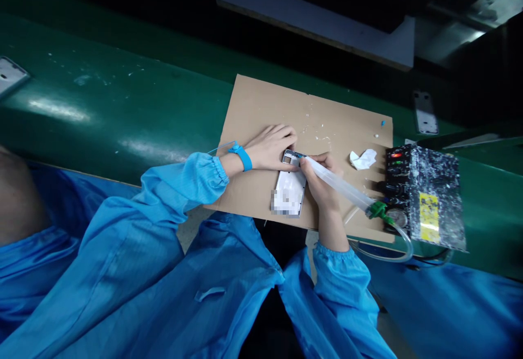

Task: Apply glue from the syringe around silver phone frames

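Note:
A phone frame (291,190) with a white inner face lies on a brown cardboard sheet (253,114), its camera cutout at the upper end. My left hand (273,149), with a blue strap at the wrist, steadies the frame's upper end; the fingers are bent and the thumb lies along the edge. In my right hand (322,179) is a translucent dispensing syringe (339,184), tilted, its tip end down at the frame near the cutout. The tip itself is too small to make out. A green cap and a clear hose are at the syringe's rear end.
A paint-spattered dispenser box (435,190) with a gauge and lit lights stands right of the cardboard. Crumpled white tissue (363,159) and a small blue piece (383,123) lie on the sheet. Another phone frame (425,113) lies behind the box. A raised shelf (318,21) crosses the back.

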The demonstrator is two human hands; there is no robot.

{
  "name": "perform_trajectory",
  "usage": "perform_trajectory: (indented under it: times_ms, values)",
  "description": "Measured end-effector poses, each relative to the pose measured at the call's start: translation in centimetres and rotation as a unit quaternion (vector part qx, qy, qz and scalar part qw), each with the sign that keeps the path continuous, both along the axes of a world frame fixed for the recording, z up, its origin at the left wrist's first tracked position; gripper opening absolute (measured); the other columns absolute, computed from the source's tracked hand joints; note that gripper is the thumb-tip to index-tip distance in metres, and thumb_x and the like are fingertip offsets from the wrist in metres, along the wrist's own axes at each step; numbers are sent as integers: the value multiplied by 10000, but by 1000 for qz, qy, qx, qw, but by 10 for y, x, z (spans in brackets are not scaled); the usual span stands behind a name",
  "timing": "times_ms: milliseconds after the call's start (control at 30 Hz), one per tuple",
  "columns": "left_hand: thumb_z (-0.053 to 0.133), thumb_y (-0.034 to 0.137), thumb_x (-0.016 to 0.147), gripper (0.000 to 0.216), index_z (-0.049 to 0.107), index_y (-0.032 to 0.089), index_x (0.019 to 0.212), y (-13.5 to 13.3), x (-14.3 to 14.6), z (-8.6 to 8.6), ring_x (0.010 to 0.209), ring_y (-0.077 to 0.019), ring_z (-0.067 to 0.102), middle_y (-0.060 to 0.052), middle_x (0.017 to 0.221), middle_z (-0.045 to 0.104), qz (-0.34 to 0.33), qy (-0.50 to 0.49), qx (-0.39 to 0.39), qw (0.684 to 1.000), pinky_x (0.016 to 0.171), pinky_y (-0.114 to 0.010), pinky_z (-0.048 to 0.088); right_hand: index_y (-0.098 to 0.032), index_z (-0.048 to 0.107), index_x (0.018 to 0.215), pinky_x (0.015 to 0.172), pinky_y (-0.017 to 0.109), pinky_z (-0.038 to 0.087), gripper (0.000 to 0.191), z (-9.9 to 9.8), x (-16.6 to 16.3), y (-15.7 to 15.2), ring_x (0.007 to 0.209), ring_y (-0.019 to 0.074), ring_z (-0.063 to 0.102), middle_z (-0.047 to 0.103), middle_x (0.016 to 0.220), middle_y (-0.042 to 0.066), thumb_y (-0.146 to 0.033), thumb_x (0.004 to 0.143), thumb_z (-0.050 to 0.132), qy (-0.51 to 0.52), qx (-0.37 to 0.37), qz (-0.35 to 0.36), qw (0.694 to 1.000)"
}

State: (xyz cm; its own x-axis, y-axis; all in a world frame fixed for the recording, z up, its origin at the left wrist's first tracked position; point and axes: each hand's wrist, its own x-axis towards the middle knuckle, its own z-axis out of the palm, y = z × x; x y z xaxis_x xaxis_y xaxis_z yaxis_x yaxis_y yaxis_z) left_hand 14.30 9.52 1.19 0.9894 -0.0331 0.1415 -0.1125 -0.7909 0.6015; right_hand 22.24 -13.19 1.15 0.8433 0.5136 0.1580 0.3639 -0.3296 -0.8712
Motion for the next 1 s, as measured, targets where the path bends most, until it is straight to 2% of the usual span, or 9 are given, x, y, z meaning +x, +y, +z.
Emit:
perform_trajectory:
  times_ms: [333, 600, 1000]
  values:
    - [862, 601, 947, 443, 695, 236, 1134, 0, 0, 3, 1327, -362, 624, -128, 1418, 702, -1, 11, -2, 1000, 1169, -531, 478, -267, 694, 951, 656, 354, 517, 414, -7, 3, -4, 759, 234, 712, 774, 860, 29, -642, 986, 865, 15, -2, 3, 1000]
    - [879, 596, 939, 452, 688, 234, 1130, 0, 0, 3, 1327, -362, 627, -130, 1417, 703, 0, 9, 1, 1000, 1173, -534, 480, -252, 688, 942, 651, 341, 483, 388, -8, 5, -4, 747, 218, 702, 763, 845, 19, -595, 986, 863, 12, 5, 0, 1000]
    - [866, 611, 932, 449, 690, 244, 1122, 0, 1, -1, 1338, -369, 627, -127, 1411, 705, 1, 2, -2, 1000, 1177, -548, 484, -250, 665, 927, 667, 340, 510, 378, -8, 5, -3, 754, 211, 706, 772, 853, 24, -573, 983, 854, 4, 10, -1, 1000]
